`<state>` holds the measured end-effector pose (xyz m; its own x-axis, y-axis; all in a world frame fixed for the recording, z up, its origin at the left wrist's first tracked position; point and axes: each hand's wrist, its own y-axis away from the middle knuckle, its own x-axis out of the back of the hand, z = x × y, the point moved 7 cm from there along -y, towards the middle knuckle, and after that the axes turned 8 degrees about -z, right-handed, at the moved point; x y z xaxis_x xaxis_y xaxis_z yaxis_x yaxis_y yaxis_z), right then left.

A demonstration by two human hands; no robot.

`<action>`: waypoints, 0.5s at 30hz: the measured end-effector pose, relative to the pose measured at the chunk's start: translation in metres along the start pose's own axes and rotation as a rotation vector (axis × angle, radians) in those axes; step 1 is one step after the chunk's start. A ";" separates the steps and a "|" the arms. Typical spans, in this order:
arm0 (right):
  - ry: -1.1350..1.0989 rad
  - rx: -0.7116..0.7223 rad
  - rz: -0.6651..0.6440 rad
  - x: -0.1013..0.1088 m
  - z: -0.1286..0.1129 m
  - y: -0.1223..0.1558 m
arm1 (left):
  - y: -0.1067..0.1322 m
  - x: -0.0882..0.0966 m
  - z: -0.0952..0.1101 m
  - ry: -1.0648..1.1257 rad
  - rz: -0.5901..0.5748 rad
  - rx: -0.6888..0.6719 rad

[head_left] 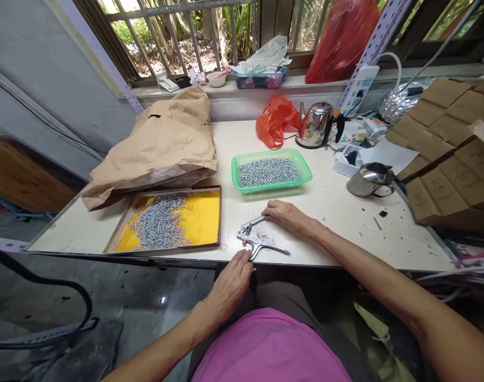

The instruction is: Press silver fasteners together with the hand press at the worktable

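Observation:
A metal hand plier tool (258,239) with open handles lies on the white table (337,201) near the front edge. My right hand (285,215) rests flat on the table, its fingers touching the tool's upper handle. My left hand (230,284) is at the table's front edge, its fingertips against the tool's head; its fingers are curled and pinched on something I cannot make out. A green basket (301,165) of small silver metal pieces stands just beyond the tool. A shallow yellow-lined tray (204,215) with more of these pieces lies to the left.
A brown paper sack (162,138) lies behind the tray. An orange plastic bag (271,119), a steel kettle (316,124) and a small metal pot (369,180) stand at the back right. Cardboard boxes (449,138) crowd the right side. The windowsill holds a blue basket (260,79).

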<state>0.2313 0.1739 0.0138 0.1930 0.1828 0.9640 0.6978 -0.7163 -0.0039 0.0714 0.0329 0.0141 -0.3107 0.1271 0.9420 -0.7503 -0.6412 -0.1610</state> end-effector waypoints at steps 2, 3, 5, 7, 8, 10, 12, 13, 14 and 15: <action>-0.011 -0.030 0.015 0.001 -0.001 -0.001 | -0.003 0.010 -0.002 0.128 0.026 0.044; -0.014 -0.053 0.022 0.003 -0.004 0.000 | -0.005 0.017 -0.006 0.214 0.050 0.100; -0.017 -0.109 0.029 0.006 -0.012 0.004 | -0.010 0.031 -0.022 0.382 0.113 0.286; -0.013 -0.154 0.014 0.008 -0.025 0.010 | -0.012 0.036 -0.043 0.535 0.154 0.533; -0.009 -0.172 -0.002 0.009 -0.032 0.015 | -0.012 0.034 -0.054 0.621 0.144 0.654; -0.006 -0.215 -0.043 0.008 -0.045 0.026 | -0.010 0.020 -0.069 0.831 0.086 0.848; -0.019 -0.245 -0.095 0.004 -0.055 0.038 | -0.009 0.003 -0.077 1.032 0.030 0.960; -0.029 -0.252 -0.122 0.000 -0.058 0.044 | -0.008 -0.004 -0.078 1.102 0.017 0.989; -0.038 -0.256 -0.145 -0.003 -0.061 0.050 | -0.008 -0.008 -0.080 1.150 0.011 1.005; -0.047 -0.261 -0.162 -0.007 -0.063 0.054 | -0.009 -0.012 -0.080 1.179 0.003 1.017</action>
<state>0.2243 0.0914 0.0236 0.1298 0.3357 0.9330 0.5227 -0.8227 0.2233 0.0347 0.0976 -0.0190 -0.9435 0.3133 0.1077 -0.2037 -0.8050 0.5572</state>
